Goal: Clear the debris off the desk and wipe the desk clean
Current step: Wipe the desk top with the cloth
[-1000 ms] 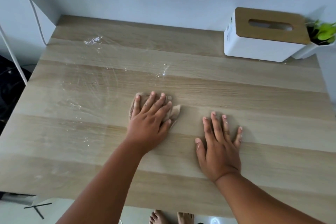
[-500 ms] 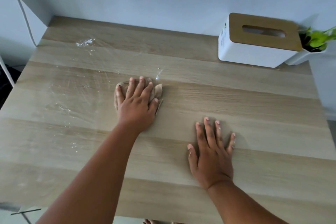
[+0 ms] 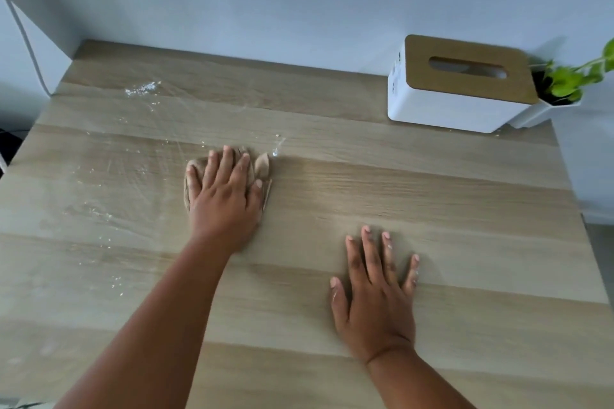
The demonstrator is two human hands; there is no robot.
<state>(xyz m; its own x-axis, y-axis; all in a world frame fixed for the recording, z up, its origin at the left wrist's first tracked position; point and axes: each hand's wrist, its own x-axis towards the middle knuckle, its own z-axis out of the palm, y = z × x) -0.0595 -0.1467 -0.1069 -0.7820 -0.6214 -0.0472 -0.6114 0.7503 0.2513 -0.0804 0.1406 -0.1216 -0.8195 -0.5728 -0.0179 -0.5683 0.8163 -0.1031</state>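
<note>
A small tan cloth (image 3: 262, 165) lies left of the middle of the wooden desk (image 3: 432, 196), pressed flat under the left hand (image 3: 226, 196), fingers straight and close together. White smears and crumbs (image 3: 141, 89) spread toward ten o'clock. The right hand (image 3: 375, 295) rests flat at five o'clock, fingers spread. At two o'clock stand a white tissue box (image 3: 452, 103) and a small green plant (image 3: 564, 83).

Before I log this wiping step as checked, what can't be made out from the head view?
- Cloth: mostly hidden under the left hand; its full shape is unknown.
- Plant: blurred and cut off by the right edge.
- Tissue box: side print too small to read.
- Desk: near edge cut off by the frame bottom.
</note>
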